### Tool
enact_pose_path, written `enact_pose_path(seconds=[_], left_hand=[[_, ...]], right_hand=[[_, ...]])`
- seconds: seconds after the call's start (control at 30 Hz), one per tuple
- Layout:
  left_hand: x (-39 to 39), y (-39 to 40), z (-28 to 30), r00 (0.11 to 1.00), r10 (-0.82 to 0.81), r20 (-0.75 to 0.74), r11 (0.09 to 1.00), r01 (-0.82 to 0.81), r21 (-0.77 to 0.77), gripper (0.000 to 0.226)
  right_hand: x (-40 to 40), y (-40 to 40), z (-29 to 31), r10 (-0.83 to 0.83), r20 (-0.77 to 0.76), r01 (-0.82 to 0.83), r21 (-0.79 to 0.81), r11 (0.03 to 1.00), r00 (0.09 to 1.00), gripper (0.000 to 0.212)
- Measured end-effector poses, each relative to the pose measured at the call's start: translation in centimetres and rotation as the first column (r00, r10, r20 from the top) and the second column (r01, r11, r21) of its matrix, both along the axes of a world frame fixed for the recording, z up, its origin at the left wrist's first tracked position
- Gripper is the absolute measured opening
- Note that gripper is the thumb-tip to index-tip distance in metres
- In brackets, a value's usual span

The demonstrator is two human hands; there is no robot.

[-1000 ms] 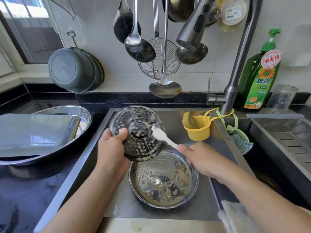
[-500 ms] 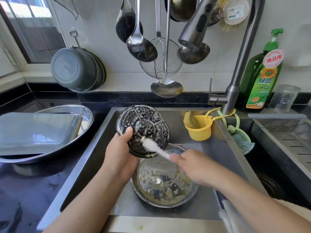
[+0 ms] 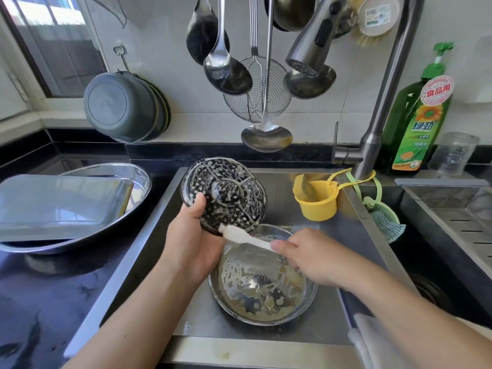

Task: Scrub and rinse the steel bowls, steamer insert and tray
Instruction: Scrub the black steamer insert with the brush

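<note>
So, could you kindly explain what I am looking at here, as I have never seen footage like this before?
There is no machine here: a person wears a camera on the head, looking down at their own two hands over a kitchen sink. The left hand holds a perforated steel steamer insert, covered in suds. The right hand grips a white brush against the insert's lower edge. Below them a soapy steel bowl sits in the sink. On the dark counter to the left, a flat steel tray lies upside down across a wide steel basin. A green dish soap bottle stands beside the faucet.
</note>
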State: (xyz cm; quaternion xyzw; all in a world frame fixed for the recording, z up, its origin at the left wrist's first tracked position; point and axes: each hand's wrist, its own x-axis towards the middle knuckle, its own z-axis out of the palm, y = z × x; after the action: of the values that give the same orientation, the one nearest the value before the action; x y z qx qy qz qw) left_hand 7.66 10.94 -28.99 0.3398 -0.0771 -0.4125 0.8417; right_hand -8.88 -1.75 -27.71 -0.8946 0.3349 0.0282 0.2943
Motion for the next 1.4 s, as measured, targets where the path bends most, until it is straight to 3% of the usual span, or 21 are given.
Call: enact_pose_path(seconds=[0.3,0.43,0.5,0.53,0.6,0.7,0.8,0.93,1.07,1.17,1.27,1.4], left_hand=[[-2.2,-0.4,0.6,0.993,-0.101,0.067,0.994,0.098,0.053,0.039],[-1.4,-0.3,0.1,0.99,-0.121,0.078,0.99,0.115,0.075,0.038],[-0.8,-0.2,-0.3,0.985,-0.057,0.164,0.976,0.02,0.217,0.031],[-0.5,-0.1,-0.5,0.958,-0.041,0.283,0.941,-0.059,0.334,0.029],[-0.2,0.2,-0.9,0.813,-0.092,0.575,0.832,-0.255,0.493,0.023],[-0.6,0.3,-1.0,0.493,-0.236,0.837,0.783,-0.413,0.465,0.011],[-1.1,-0.2,-1.9,0.252,-0.395,0.883,0.773,-0.428,0.468,0.016],[-1.5,-0.5,-3.6,-0.093,-0.553,0.828,0.759,-0.465,0.455,0.005],[-2.4,-0.4,-3.3,-0.604,-0.488,0.631,0.868,-0.412,0.277,0.017],[-2.2,-0.6,-1.6,-0.834,-0.408,0.373,0.913,-0.363,0.186,0.016],[-0.9,-0.8,-1.2,-0.951,-0.297,0.086,0.93,-0.268,0.251,0.004],[-0.1,-1.9,-3.6,-0.948,-0.16,-0.273,0.853,-0.272,0.444,0.03]], right_hand=[[0.7,0.8,-0.5,0.004,0.054,-0.003,-0.005,1.0,0.999,0.057],[-0.7,-0.7,0.7,-0.091,0.055,0.09,0.017,0.996,0.994,0.053],[-1.3,-1.7,1.0,-0.162,0.095,0.162,0.005,0.987,0.982,0.054],[-1.6,-2.2,0.9,-0.198,0.138,0.198,0.019,0.98,0.97,0.054],[-1.8,-3.0,0.6,-0.281,0.235,0.263,0.105,0.959,0.93,0.054],[-1.8,-3.5,0.1,-0.414,0.336,0.346,0.245,0.906,0.846,0.053],[-1.8,-4.4,0.0,-0.534,0.391,0.413,0.355,0.839,0.749,0.049],[-1.9,-5.1,-0.3,-0.544,0.392,0.401,0.391,0.829,0.742,0.048],[-2.1,-5.0,-0.2,-0.541,0.386,0.393,0.4,0.828,0.747,0.049],[-2.3,-5.1,-0.2,-0.523,0.404,0.371,0.396,0.84,0.751,0.052],[-2.6,-5.2,-0.4,-0.493,0.404,0.351,0.377,0.857,0.77,0.052],[-2.6,-5.6,-1.2,-0.438,0.406,0.332,0.306,0.892,0.802,0.058]])
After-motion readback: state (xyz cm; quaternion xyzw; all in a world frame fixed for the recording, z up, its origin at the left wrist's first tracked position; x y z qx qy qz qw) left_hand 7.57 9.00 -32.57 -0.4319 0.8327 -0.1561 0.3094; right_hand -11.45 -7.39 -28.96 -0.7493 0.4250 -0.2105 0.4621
